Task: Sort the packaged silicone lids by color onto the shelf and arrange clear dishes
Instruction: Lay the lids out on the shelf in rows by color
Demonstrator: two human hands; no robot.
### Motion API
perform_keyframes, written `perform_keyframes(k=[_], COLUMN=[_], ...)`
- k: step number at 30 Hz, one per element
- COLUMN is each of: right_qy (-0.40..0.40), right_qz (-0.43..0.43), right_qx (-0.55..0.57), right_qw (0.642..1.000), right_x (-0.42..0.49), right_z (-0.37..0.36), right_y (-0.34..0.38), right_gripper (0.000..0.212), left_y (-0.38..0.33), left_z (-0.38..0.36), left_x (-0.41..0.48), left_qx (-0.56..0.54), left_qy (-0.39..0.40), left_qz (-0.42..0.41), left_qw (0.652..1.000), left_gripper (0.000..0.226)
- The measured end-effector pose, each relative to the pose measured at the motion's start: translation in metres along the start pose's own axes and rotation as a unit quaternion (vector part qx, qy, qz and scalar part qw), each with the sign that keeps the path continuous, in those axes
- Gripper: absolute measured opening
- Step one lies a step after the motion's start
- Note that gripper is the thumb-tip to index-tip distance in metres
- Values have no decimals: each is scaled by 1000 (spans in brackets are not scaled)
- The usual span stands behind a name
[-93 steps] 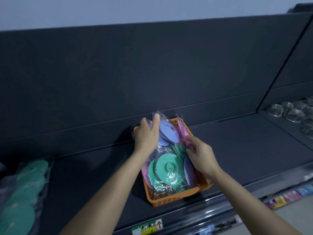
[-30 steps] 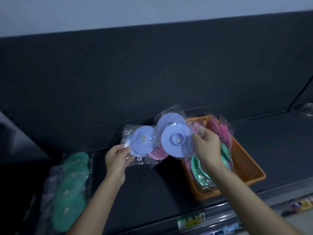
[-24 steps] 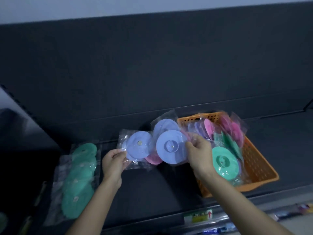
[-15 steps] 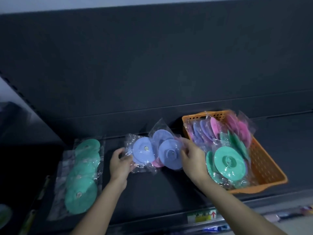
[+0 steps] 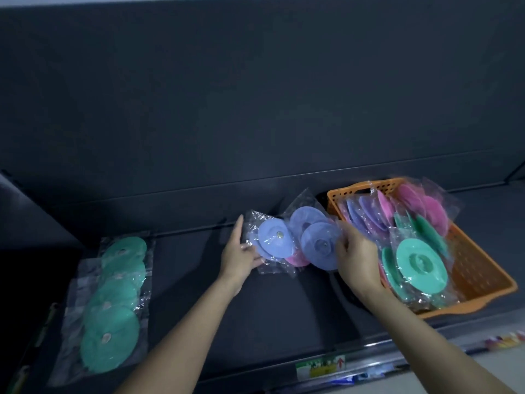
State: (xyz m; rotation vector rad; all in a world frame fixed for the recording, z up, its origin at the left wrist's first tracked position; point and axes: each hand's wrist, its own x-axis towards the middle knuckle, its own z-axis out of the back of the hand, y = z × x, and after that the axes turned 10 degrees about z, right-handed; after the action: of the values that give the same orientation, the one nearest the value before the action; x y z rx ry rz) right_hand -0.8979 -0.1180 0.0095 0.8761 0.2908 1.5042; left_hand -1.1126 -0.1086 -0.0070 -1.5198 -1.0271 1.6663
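Observation:
My left hand [image 5: 240,253] grips the left edge of a clear packet of purple lids [image 5: 274,241] held low over the dark shelf [image 5: 284,308]. My right hand [image 5: 355,258] pinches a second packet of purple lids [image 5: 318,245] beside it. A pink lid [image 5: 297,258] peeks out underneath between them. To the right an orange basket [image 5: 480,277] holds more packets: purple, pink [image 5: 429,210] and green lids [image 5: 420,265]. A row of packaged green lids [image 5: 113,305] lies flat at the shelf's left end.
The dark back panel [image 5: 255,109] rises behind the shelf. A price-label strip [image 5: 321,369] runs along the shelf's front edge. A darker side panel stands at the far left.
Both hands have carried the purple lid packets from the basket leftwards and lowered them toward the shelf. The view has swung left, bringing the green row fully into sight.

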Motion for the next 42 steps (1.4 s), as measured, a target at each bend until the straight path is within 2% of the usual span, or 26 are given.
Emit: perform_keyframes(k=[2, 5, 7, 11, 14, 15, 17, 19, 21, 24, 27, 30, 33, 35, 38, 40, 42], right_qy=[-5, -22, -24, -12, 27, 29, 32, 52, 83, 134, 156, 168, 230, 244, 232, 239, 266], right_qz=[-2, 28, 76, 228, 292, 317, 373, 415, 443, 440, 403, 363, 294, 275, 297, 314, 321], right_qx=[-15, -15, -4, -32, -82, -94, -105, -110, -127, -159, -195, -247, -306, -279, -167, -130, -149], right_qw=[1000, 999, 997, 973, 952, 943, 921, 902, 884, 874, 880, 883, 876, 887, 911, 910, 897], right_x=[3, 1, -5, -25, -37, -39, -43, -48, -55, -59, -54, -46, -44, -45, -44, -44, -44], right_z=[8, 14, 10, -8, -27, -31, -35, -40, -44, -47, -43, -34, -26, -26, -33, -44, -59], right_y=[-6, -12, -12, -6, -22, -25, -27, -27, -28, -33, -35, -37, -39, -35, -10, 7, 15], right_gripper=[27, 25, 26, 27, 57, 54, 35, 36, 36, 36, 45, 36, 45, 55, 61, 65, 68], left_y=[-4, -4, 1, 10, 18, 21, 21, 20, 18, 19, 24, 30, 29, 28, 26, 25, 24], left_z=[-6, -4, 1, 22, 44, 49, 54, 53, 50, 47, 49, 52, 54, 56, 56, 56, 59], left_x=[0, -3, -2, -2, -1, -1, -3, -7, -8, -6, -2, 1, 0, 0, -1, -4, -7], left_qx=[31, 138, 177, 209, 251, 230, 117, 5, -11, -1, -3, -15, -16, 1, 30, 49, 66], left_qy=[49, 109, 77, -58, -103, -106, -94, -94, -114, -132, -135, -132, -128, -113, -81, -63, -34], left_qz=[-5, -25, -49, -87, -75, -64, -10, 42, 41, 44, 67, 61, 57, 55, 50, 37, 30], left_qw=[998, 984, 980, 972, 960, 965, 989, 995, 993, 990, 989, 989, 990, 992, 995, 996, 997], left_gripper=[72, 73, 68, 38, 28, 26, 21, 18, 30, 48, 28, 13, 15, 20, 25, 25, 18])
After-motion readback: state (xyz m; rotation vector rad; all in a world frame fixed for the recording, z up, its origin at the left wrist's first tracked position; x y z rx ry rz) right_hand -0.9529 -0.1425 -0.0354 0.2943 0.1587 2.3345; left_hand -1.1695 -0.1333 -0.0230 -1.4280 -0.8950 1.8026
